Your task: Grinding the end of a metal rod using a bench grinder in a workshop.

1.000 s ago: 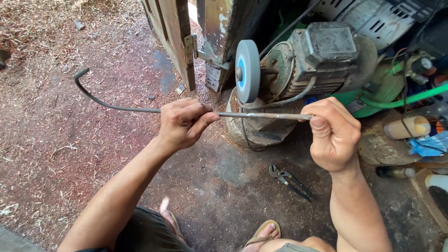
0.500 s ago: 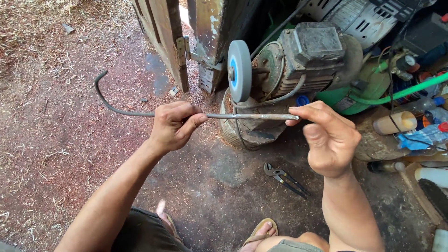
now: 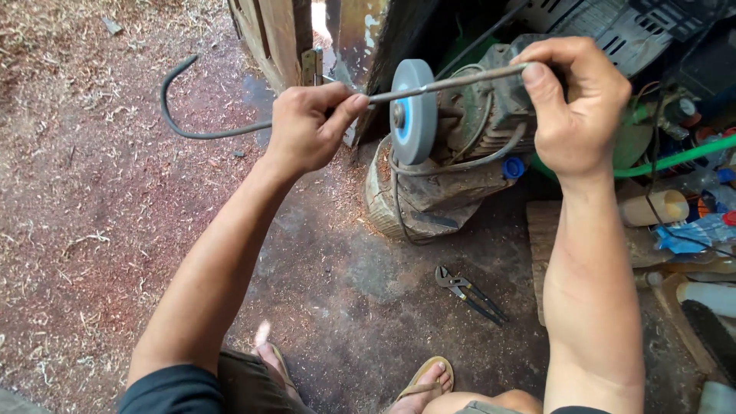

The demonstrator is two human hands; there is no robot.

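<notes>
Both grips closed on the metal rod (image 3: pixel 429 86): left hand (image 3: pixel 307 126) near its hooked end at upper left, right hand (image 3: pixel 579 107) at the upper-right end. Rod's long axis runs nearly horizontal across frame, crossing just above the grinding wheel (image 3: pixel 414 111), which sits between the hands, nearer the left.

Blue wrapper: crumpled blue and white plastic package (image 3: pixel 694 232), right edge of frame, mid-height, lying on the cluttered floor.
Bottle: pale cream cylinder (image 3: pixel 653 208) on its side, just left of the wrapper.
Labels, signs, screens: none legible.
</notes>
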